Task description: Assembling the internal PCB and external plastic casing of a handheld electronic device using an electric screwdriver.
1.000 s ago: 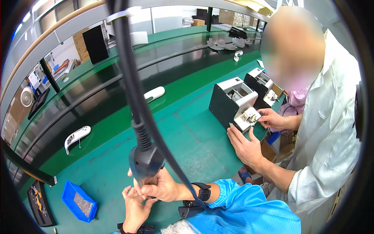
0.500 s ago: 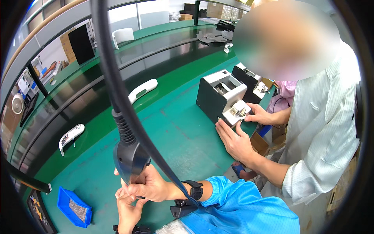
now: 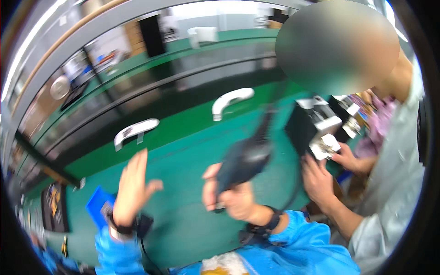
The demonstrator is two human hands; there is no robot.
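My right hand [image 3: 233, 199] is closed around a black corded electric screwdriver [image 3: 245, 158], blurred by motion, its tip pointing down and its cable rising behind it. Fingers stretched and thumb apart, my left hand [image 3: 133, 188] is raised above the green table and holds nothing. Just beyond its fingertips lies a curved white plastic housing [image 3: 136, 130] with some parts inside. Farther right is a second curved white housing [image 3: 233, 99]. A blue bin [image 3: 98, 206] stands beside my left wrist, partly hidden by it.
At the right a co-worker's hands [image 3: 321, 181] rest at a black-and-white boxy device [image 3: 305, 128], with another similar device [image 3: 350, 119] behind it. A dark tray [image 3: 55, 206] with small tools is at the far left. A raised shelf [image 3: 183, 78] runs along the back.
My hands, together before, are now apart: the left has moved left and opened, the right has carried the screwdriver rightward. The view has turned left, shifting the scene to the right.
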